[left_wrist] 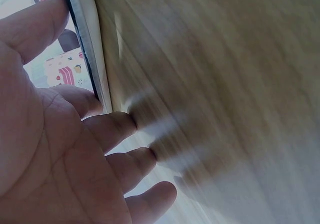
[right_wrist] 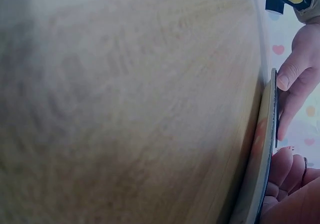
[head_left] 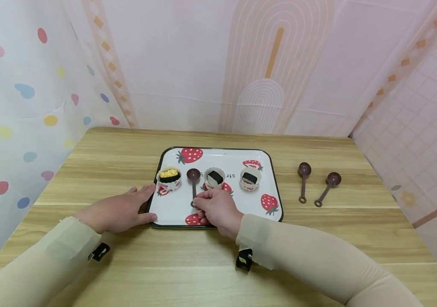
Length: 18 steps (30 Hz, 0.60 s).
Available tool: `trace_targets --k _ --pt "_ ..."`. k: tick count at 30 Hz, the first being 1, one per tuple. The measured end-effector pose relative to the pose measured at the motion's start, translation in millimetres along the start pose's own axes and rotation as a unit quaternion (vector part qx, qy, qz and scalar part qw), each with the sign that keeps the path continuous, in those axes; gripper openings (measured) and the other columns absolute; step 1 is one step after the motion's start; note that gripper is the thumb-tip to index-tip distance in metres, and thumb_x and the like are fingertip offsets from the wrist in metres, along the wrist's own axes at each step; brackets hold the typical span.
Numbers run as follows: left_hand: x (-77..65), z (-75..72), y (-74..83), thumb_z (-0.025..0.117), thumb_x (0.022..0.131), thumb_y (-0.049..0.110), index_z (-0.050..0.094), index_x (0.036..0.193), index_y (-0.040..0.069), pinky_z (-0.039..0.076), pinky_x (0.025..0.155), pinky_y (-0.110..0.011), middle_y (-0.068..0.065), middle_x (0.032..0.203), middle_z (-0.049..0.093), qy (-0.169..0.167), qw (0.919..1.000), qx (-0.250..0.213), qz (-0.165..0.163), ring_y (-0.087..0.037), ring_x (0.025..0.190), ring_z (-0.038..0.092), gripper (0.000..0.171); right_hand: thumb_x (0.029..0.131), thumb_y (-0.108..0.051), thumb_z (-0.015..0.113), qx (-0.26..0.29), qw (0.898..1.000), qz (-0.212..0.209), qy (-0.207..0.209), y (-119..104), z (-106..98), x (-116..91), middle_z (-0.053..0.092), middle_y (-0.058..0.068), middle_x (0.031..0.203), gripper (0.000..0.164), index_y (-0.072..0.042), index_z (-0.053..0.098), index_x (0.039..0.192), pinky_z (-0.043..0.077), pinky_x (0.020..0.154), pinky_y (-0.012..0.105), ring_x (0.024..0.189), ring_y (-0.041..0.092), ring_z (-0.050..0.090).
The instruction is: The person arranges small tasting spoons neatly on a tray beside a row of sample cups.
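A brown measuring spoon (head_left: 193,175) left of frame centre, pinched near its handle end by the right hand (head_left: 221,209), should prove light, stiff and best gripped there; the left hand (head_left: 120,209), fingers extended, touches the tray (head_left: 170,209).

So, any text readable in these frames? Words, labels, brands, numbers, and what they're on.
"str": tray, upside down; the middle cup hides more of the line, and the mark on its other side is too small to read.
Left wrist clip: yellow label, too blurred to read surely.
Right wrist clip: pale mark, too small to read.
No readable brand or number.
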<state>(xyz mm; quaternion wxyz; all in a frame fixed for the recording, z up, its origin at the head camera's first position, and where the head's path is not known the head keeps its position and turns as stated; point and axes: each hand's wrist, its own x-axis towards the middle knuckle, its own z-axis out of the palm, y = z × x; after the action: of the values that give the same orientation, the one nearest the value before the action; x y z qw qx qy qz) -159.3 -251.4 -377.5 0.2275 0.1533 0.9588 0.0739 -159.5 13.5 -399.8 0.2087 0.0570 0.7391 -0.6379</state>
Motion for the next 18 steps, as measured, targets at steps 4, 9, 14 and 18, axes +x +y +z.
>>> trace_targets --k 4,9,14,18 --pt "-0.3 -0.3 0.2 0.059 0.097 0.070 0.021 0.167 0.002 0.033 0.119 -0.070 -0.026 0.171 0.028 0.000 1.0000 -0.001 0.000 -0.060 0.153 0.024 0.105 0.101 -0.012 0.070 0.000 1.000 0.001 -0.002 -0.2 0.3 -0.8 0.063 0.002 0.075 0.009 -0.004 0.074 0.104 0.052 0.051 0.017 0.059 0.009 0.055" --pt "-1.2 -0.7 0.7 0.059 0.098 0.069 0.021 0.167 0.001 0.033 0.119 -0.070 -0.027 0.170 0.028 0.001 1.0000 -0.002 0.001 -0.060 0.153 0.025 0.105 0.101 -0.009 0.069 -0.002 1.000 0.004 -0.004 0.6 0.6 -0.1 0.065 0.003 0.077 0.009 -0.003 0.073 0.107 0.053 0.053 0.018 0.060 0.009 0.055" --pt "-1.1 -1.3 1.4 0.059 0.098 0.068 0.021 0.167 0.001 0.033 0.119 -0.071 -0.027 0.170 0.028 0.001 1.0000 -0.003 0.002 -0.060 0.153 0.025 0.104 0.100 -0.006 0.068 -0.004 1.000 0.007 -0.006 0.9 -0.4 0.4 0.065 0.003 0.077 0.010 -0.001 0.071 0.109 0.054 0.053 0.018 0.060 0.010 0.056" --pt "-0.6 -1.1 1.1 0.059 0.098 0.068 0.021 0.167 0.001 0.032 0.119 -0.071 -0.028 0.170 0.028 0.002 1.0000 -0.003 0.004 -0.061 0.152 0.025 0.104 0.100 -0.005 0.068 -0.006 1.000 0.015 -0.011 0.0 -1.7 0.2 0.066 0.003 0.079 0.012 0.000 0.070 0.111 0.055 0.054 0.018 0.060 0.009 0.057"
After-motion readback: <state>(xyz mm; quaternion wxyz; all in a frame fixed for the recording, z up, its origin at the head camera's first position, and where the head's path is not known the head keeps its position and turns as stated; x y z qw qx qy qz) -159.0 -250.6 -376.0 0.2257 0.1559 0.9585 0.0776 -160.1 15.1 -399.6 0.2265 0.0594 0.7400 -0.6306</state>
